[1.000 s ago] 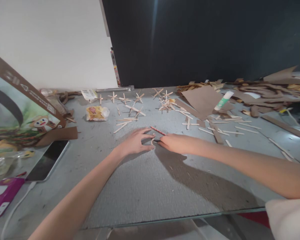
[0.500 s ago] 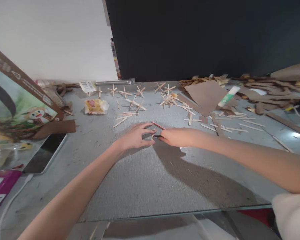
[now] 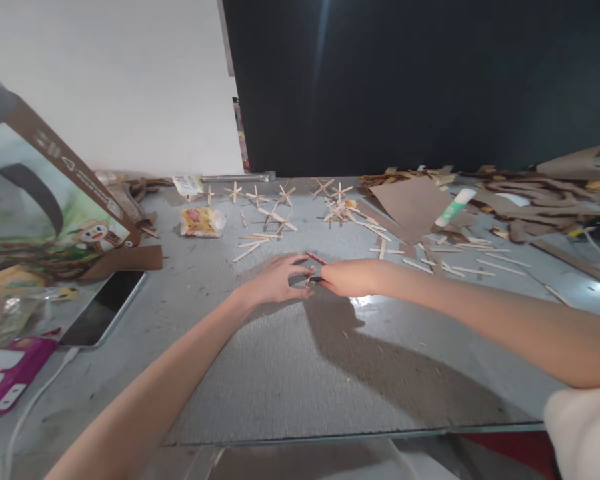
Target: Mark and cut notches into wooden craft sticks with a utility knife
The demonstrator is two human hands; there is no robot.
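My left hand (image 3: pixel 280 279) rests low over the table, fingers curled and thumb tip close to them. A small pale wooden stick piece (image 3: pixel 309 281) shows between its fingertips, mostly hidden. Right across from it, my right hand (image 3: pixel 343 277) is closed around a slim tool. A thin red part (image 3: pixel 316 258) pokes out at the upper left of that hand, and a dark tip (image 3: pixel 318 279) points at the wooden piece. The tool's exact kind is unclear. Beyond the hands lie star-shaped crossings of craft sticks (image 3: pixel 341 212) and loose craft sticks (image 3: pixel 253 245).
To the left are a phone (image 3: pixel 105 308) on a white cable, a purple device (image 3: pixel 23 373) and a printed box (image 3: pixel 65 193). A wrapped snack (image 3: pixel 203 222) lies farther back. At right are a glue stick (image 3: pixel 455 207), brown cardboard (image 3: pixel 405 203) and scattered sticks.
The view has tilted and shifted slightly, so the scene sits lower and the left side farther right. Both hands keep nearly the same pose around the wooden piece.
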